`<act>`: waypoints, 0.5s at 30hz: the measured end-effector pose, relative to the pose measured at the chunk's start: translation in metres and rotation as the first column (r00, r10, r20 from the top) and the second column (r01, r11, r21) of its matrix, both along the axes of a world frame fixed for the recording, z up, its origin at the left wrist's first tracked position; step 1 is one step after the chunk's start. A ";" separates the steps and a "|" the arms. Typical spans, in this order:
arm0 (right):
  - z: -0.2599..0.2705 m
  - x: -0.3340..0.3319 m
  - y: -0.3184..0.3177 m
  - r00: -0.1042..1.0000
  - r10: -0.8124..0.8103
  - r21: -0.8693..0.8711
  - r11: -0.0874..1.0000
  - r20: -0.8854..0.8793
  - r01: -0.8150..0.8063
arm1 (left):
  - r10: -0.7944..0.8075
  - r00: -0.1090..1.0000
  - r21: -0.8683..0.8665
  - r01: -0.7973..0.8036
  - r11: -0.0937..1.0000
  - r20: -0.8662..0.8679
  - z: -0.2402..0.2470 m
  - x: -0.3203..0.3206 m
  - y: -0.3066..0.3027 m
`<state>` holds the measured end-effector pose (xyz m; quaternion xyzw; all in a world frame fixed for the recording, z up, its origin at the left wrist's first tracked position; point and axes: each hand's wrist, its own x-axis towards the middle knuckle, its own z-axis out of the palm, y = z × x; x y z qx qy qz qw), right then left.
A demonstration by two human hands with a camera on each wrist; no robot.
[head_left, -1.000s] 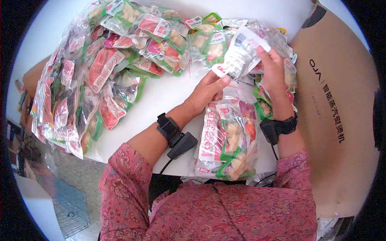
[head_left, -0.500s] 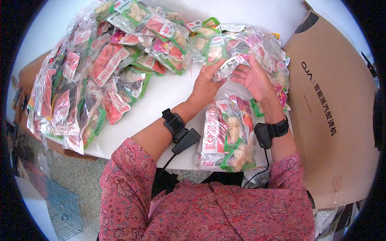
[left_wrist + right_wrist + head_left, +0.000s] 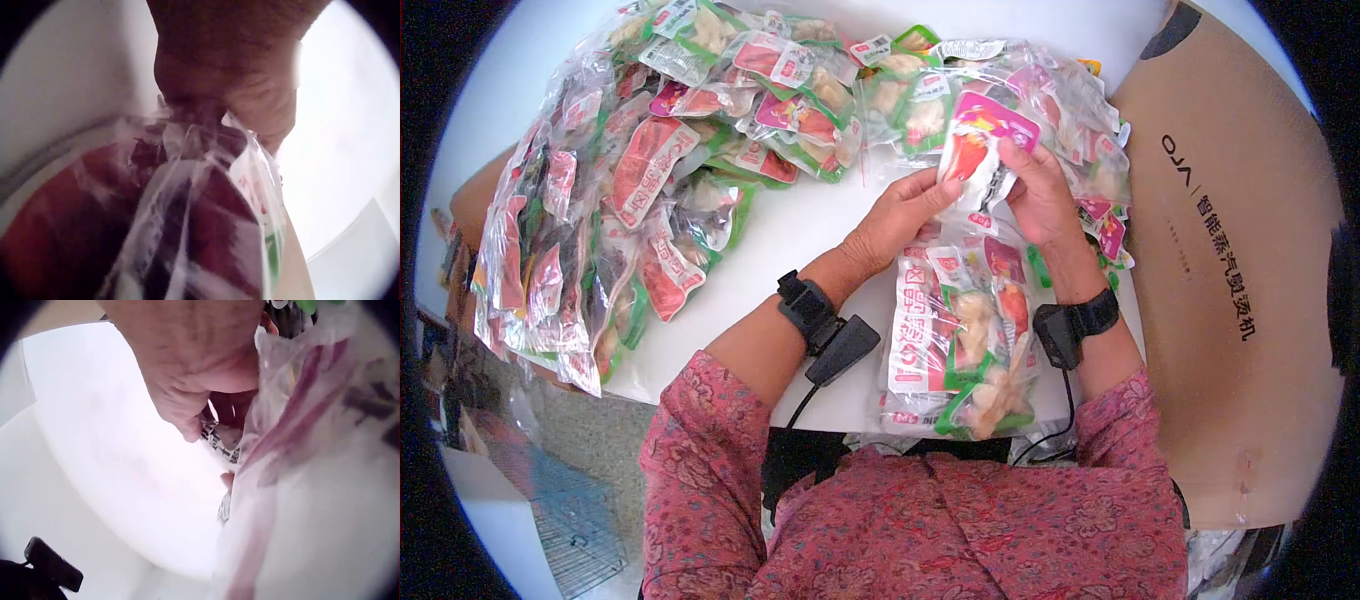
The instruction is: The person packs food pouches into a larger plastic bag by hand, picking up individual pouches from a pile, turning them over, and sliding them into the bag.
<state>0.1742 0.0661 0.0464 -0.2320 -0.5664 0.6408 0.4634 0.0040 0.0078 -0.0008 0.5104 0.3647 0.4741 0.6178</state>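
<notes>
A small purple-and-white food packet [image 3: 974, 150] with a red picture on its front is held up between both hands in the head view. My left hand [image 3: 905, 215] pinches its lower left edge, thumb on top. On the other side my right hand [image 3: 1042, 195] grips the right edge, thumb over the front. Just below them, a clear plastic bag [image 3: 960, 340] of several packets lies at the table's near edge. That bag's crinkled film [image 3: 181, 206] fills the front of the left wrist view. Clear film [image 3: 300, 437] also hangs beside my right hand in the right wrist view.
A large heap of bagged packets [image 3: 650, 170] covers the table's left and back. Another filled clear bag [image 3: 1060, 110] lies behind the right hand. A tall cardboard box [image 3: 1230, 300] stands along the right side. A wire rack [image 3: 580, 530] is on the floor at lower left.
The packet has been turned over: its white printed back showed first, then it was tilted nearly edge-on, and now its purple front faces up. Both hands have kept hold of it.
</notes>
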 end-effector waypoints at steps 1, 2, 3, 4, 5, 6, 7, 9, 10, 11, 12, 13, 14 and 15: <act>-0.002 -0.001 0.001 1.000 0.002 -0.007 1.000 -0.001 -0.002 | 0.002 1.000 -0.007 -0.002 1.000 -0.001 -0.001 0.002 0.000; -0.003 -0.004 0.002 0.999 -0.016 0.016 1.000 0.047 0.015 | 0.013 1.000 0.043 -0.013 0.999 0.013 -0.003 0.004 0.000; -0.005 -0.007 0.002 0.995 -0.033 0.039 0.999 0.096 0.029 | 0.024 0.999 0.091 -0.026 0.995 0.027 -0.004 0.006 0.000; -0.002 -0.010 -0.001 0.997 -0.031 0.023 0.999 0.076 0.029 | 0.027 0.999 0.084 -0.029 0.996 0.025 -0.008 0.009 0.001; -0.004 -0.009 0.002 0.997 -0.027 0.018 0.999 0.073 0.026 | 0.057 0.993 0.096 -0.068 0.993 0.107 -0.010 0.011 0.003; -0.006 -0.008 0.007 0.999 0.015 0.018 1.000 0.048 -0.016 | 0.087 0.978 0.104 -0.108 0.989 0.188 -0.012 0.012 0.004; -0.006 -0.010 0.008 0.998 0.058 0.020 0.998 0.022 -0.058 | 0.093 0.979 0.101 -0.113 0.988 0.184 -0.009 0.010 0.002; -0.011 -0.012 0.000 0.998 0.059 0.061 0.996 0.031 -0.061 | 0.162 0.958 0.023 -0.173 0.985 0.235 -0.001 0.007 -0.004; -0.016 -0.013 -0.002 0.991 0.001 0.175 0.984 0.131 -0.024 | 0.177 0.952 0.020 -0.188 0.982 0.249 -0.001 0.006 -0.003; -0.020 -0.013 -0.003 0.972 -0.069 0.291 0.957 0.223 0.002 | 0.181 0.953 0.015 -0.190 0.982 0.244 -0.001 0.006 -0.003; -0.023 -0.014 -0.003 0.973 -0.107 0.321 0.947 0.204 0.037 | 0.173 0.959 0.029 -0.184 0.983 0.224 -0.001 0.007 -0.004; -0.026 -0.013 -0.001 0.974 -0.107 0.318 0.947 0.202 0.038 | 0.164 0.965 0.044 -0.176 0.983 0.205 -0.002 0.007 -0.003; -0.031 -0.011 0.002 0.968 -0.114 0.307 0.951 0.222 0.042 | 0.162 0.965 0.042 -0.174 0.984 0.204 -0.003 0.008 -0.002; -0.034 -0.009 0.004 0.963 -0.121 0.297 0.954 0.242 0.046 | 0.172 0.964 0.031 -0.182 0.983 0.204 -0.006 0.008 -0.001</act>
